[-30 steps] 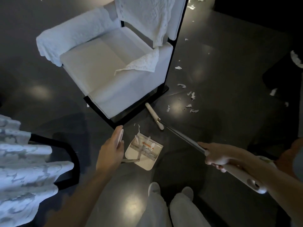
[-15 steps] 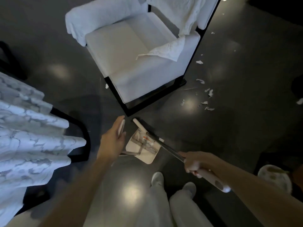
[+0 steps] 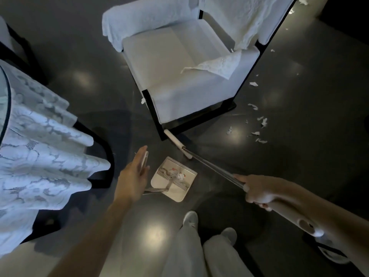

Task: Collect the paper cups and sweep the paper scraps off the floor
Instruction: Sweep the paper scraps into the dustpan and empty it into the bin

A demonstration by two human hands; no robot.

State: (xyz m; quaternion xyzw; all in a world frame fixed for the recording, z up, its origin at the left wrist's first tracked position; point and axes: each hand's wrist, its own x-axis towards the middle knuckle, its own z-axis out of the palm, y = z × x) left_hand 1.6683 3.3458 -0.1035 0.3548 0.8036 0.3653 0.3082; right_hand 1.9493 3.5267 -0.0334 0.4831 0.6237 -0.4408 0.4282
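1. A big white soft armchair with a black frame [image 3: 185, 76] stands in the middle of the shiny dark floor [image 3: 299, 176]. A thin white lacy cloth [image 3: 219, 65] hangs over its arm.
2. On the left is a table with a white lace cover that falls in folds [image 3: 40, 156].
3. The long broom with a silver metal pole and a white bar head [image 3: 176, 143] lies low on the floor. Its head is right next to the black corner of the armchair, so the chair is in its way.
4. The right hand [image 3: 257, 191] is closed tight around the broom pole.
5. The left hand [image 3: 133, 176] grips the thin metal handle of the flat white plastic dustpan with comb teeth [image 3: 173, 179]. A flat white thing is pressed under its fingers; I cannot tell what it is.
6. The dustpan sits on the floor just in front of the person's white shoes [image 3: 190, 218]. Some crumpled bits of paper are inside it.
7. Many small torn white paper scraps [image 3: 259, 124] lie on the floor to the right of the armchair, well apart from the broom head. One more scrap lies by the chair's left front corner.
8. Compared with half a second ago, the broom head has left the dustpan's edge and now lies nearer the chair.
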